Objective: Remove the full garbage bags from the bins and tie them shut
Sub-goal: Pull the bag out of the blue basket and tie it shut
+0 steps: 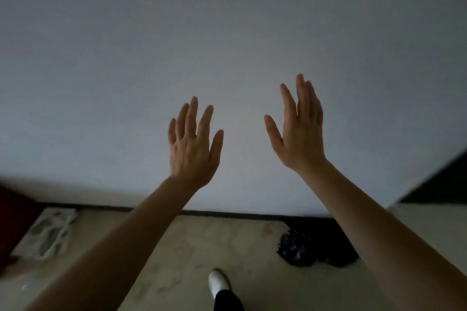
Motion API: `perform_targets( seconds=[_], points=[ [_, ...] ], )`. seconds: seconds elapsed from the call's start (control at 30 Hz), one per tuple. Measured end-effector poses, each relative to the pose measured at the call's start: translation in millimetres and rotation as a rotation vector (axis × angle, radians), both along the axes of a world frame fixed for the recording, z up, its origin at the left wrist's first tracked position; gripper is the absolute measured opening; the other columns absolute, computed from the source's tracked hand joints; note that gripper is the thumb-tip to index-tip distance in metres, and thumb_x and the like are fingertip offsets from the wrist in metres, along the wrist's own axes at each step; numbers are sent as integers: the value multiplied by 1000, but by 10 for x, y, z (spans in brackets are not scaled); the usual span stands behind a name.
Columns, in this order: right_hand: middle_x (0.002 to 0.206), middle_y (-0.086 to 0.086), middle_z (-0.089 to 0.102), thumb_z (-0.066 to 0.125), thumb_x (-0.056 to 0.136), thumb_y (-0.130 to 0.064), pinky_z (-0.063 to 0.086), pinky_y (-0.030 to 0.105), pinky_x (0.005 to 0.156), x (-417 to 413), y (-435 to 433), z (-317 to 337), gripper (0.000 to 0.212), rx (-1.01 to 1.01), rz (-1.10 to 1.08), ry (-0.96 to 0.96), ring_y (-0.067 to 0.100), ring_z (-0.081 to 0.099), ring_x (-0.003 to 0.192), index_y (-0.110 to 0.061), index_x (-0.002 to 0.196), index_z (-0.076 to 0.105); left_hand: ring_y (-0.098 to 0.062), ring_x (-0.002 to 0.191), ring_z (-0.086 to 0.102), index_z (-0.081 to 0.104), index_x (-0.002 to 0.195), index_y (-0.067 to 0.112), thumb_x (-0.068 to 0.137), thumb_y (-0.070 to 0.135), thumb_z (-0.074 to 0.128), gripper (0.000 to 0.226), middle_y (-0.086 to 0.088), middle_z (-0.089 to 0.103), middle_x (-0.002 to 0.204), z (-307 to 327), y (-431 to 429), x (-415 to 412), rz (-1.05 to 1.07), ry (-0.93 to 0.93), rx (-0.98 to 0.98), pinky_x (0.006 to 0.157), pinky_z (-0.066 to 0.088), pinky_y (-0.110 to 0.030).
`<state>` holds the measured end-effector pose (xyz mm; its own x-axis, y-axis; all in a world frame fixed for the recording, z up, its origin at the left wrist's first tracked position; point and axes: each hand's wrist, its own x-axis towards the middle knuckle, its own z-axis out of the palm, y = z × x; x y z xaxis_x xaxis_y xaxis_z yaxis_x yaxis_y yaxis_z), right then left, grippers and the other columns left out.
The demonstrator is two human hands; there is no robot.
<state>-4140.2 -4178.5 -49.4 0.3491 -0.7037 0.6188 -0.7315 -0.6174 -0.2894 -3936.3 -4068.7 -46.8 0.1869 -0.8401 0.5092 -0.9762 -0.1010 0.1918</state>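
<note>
Both my hands are raised in front of a plain pale wall, fingers straight and spread, holding nothing. My left hand (193, 145) is at centre, back toward me. My right hand (299, 131) is a little higher and to the right. A dark, crumpled garbage bag (303, 247) lies on the floor by the wall, below my right forearm, partly hidden by it. No bin is visible.
The pale wall (227, 45) fills most of the view above a dark baseboard. A whitish moulded tray-like thing (48, 232) lies on the beige floor at left, beside a dark red object (12, 222). My white shoe (219, 283) is at bottom centre. A dark panel (439, 184) stands at right.
</note>
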Motion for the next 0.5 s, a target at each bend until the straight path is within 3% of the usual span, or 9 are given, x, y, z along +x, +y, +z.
perform_targets(
  seconds=[0.3, 0.5],
  points=[
    [166, 13, 13, 41, 102, -49, 16, 53, 121, 2945, 1820, 734, 66, -83, 557, -44, 31, 7, 154, -15, 156, 25, -33, 153, 7, 28, 154, 15, 102, 49, 33, 63, -15, 9, 166, 807, 2802, 2445, 611, -83, -192, 119, 13, -61],
    [166, 13, 15, 41, 102, -48, 16, 53, 121, 5159, 3391, 1090, 65, -185, 864, -64, 32, 11, 154, -16, 156, 26, -36, 151, 12, 28, 154, 13, 102, 49, 32, 64, -18, 15, 164, 1027, 4853, 3975, 938, -209, -225, 118, 17, -61]
  ],
)
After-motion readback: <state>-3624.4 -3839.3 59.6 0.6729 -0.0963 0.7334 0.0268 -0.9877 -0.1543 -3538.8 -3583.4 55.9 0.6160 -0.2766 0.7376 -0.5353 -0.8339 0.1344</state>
